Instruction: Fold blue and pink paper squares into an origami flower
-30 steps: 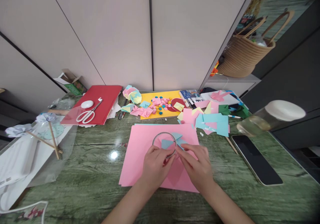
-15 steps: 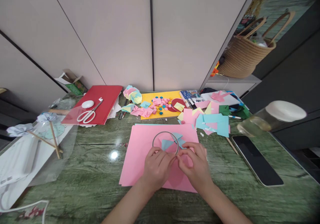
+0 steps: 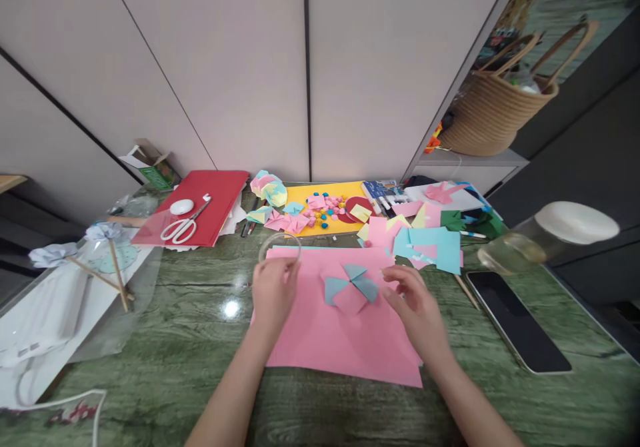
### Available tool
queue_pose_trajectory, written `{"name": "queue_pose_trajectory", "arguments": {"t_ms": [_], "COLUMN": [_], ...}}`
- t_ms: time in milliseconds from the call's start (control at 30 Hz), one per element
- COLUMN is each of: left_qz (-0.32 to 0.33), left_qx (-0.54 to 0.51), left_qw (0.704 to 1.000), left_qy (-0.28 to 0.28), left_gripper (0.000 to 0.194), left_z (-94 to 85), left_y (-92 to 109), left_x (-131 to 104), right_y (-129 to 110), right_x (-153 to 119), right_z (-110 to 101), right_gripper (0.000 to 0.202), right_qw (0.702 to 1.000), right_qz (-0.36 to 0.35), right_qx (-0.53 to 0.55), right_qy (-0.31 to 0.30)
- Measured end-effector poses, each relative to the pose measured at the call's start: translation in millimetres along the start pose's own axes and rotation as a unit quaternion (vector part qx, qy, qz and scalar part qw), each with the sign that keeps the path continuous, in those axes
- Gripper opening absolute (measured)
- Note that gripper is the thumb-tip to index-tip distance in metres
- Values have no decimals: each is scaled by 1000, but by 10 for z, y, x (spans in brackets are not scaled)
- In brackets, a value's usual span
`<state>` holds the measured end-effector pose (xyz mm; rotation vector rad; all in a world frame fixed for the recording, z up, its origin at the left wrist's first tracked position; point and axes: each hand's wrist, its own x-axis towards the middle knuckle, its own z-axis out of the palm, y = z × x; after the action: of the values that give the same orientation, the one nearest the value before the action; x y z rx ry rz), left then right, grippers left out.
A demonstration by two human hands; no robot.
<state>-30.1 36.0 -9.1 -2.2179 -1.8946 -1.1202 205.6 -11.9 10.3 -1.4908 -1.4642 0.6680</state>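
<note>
My left hand [image 3: 273,294] is closed on a thin pale ring, which looks like a roll of tape [image 3: 279,239], over the left edge of the pink paper. A folded pink-and-blue paper pinwheel shape [image 3: 353,288] lies on the stack of pink paper sheets [image 3: 320,340]. Just right of it hovers my right hand [image 3: 417,307], thumb and forefinger apart and curved toward the pinwheel. Whether a small bit of tape clings to its fingertips I cannot make out.
White scissors [image 3: 183,228] lie on red paper [image 3: 213,200] at the back left. Pompoms and folded papers cover a yellow sheet [image 3: 345,190]. Paper scraps [image 3: 435,244] lie to the right, near a phone [image 3: 517,320] and a lidded jar [image 3: 515,250]. Paper flowers on sticks [image 3: 115,267] lie left.
My hands have moved apart. The left has carried the tape roll to the left, and the right has shifted right, uncovering the pinwheel shape. The top pink sheet has shifted slightly right.
</note>
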Motion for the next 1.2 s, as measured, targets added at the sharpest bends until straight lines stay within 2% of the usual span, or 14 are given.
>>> {"name": "queue_pose_trajectory", "arguments": {"t_ms": [133, 267, 400, 467, 500, 533, 600, 667, 733, 800, 867, 967, 1100, 1200], "left_qz": [-45, -62, -83, -124, -151, -172, -218, -292, -371, -429, -479, -493, -477, -473], "left_qx": [105, 126, 50, -95, -185, -278, -432, -523, -618, -687, -701, -704, -699, -696], "left_qw": [993, 989, 995, 982, 951, 898, 730, 593, 491, 454, 448, 447, 494, 515], "left_qy": [-43, -39, -13, -108, -195, -295, -482, -537, -489, -370, -279, -248, -201, -163], "left_gripper": [22, 27, 31, 21, 20, 23, 29, 29, 30, 20, 16, 22, 26, 24], "left_z": [-51, -50, -60, -70, -73, -73, -63, -32, 19, 77, 121, 137, 125, 130], "left_y": [-391, -543, -288, -32, 105, 238, 468, 630, 720, 750, 741, 712, 714, 723], "left_x": [138, 144, 118, 48, -6, -69, -201, -310, -376, -399, -391, -359, -341, -344], "right_y": [60, 144, 217, 219, 210, 196, 161, 129, 102, 80, 61, 39, 9, -50], "right_x": [25, 25, 36, 43, 45, 44, 38, 21, -4, -35, -66, -104, -149, -202], "right_z": [14, 53, 65, 60, 56, 52, 43, 40, 48, 70, 103, 154, 187, 197], "right_gripper": [48, 53, 52, 50, 49, 48, 46, 45, 45, 44, 42, 38, 39, 40], "right_qw": [991, 948, 923, 924, 927, 931, 936, 939, 940, 942, 943, 940, 947, 971], "right_qz": [-66, -170, -206, -207, -202, -194, -187, -191, -200, -205, -213, -229, -221, -184], "right_qx": [-107, -254, -316, -317, -314, -309, -294, -275, -258, -247, -243, -248, -228, -138], "right_qy": [-57, -90, -79, -48, -28, -6, 42, 80, 100, 97, 76, 37, 47, 69]}}
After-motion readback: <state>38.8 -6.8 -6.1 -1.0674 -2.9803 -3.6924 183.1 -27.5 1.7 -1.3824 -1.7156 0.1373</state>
